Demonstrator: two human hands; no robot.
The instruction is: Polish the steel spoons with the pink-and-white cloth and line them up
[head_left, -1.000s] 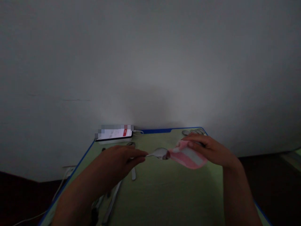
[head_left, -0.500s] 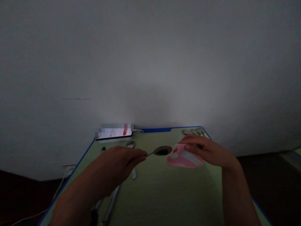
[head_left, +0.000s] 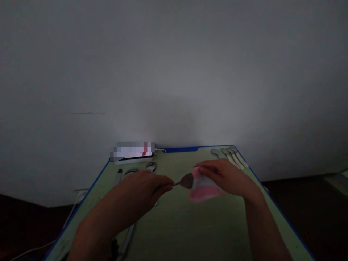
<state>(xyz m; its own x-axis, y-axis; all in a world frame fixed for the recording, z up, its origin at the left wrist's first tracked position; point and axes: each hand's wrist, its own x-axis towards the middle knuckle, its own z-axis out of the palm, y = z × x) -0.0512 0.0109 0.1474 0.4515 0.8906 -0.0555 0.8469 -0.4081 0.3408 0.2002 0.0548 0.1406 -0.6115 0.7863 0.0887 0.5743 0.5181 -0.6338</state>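
My left hand pinches the handle of a metal spoon and holds it level above the table. The spoon's bowl points right, and its tip is covered by a pink and white cloth. My right hand grips that cloth, with the fingers folded over it at the bowl's end. The cloth's lower edge hangs loose beneath the fingers. Most of the spoon's handle is hidden in my left hand.
On the green table with blue edging, several spoons lie at the back right. Another spoon and other cutlery lie around my left arm. A phone with a white cable sits at the back left, near the wall.
My right hand and the cloth have moved left onto the spoon's bowl, which was uncovered before. The spoon has turned in my left hand, which has shifted slightly right and down.
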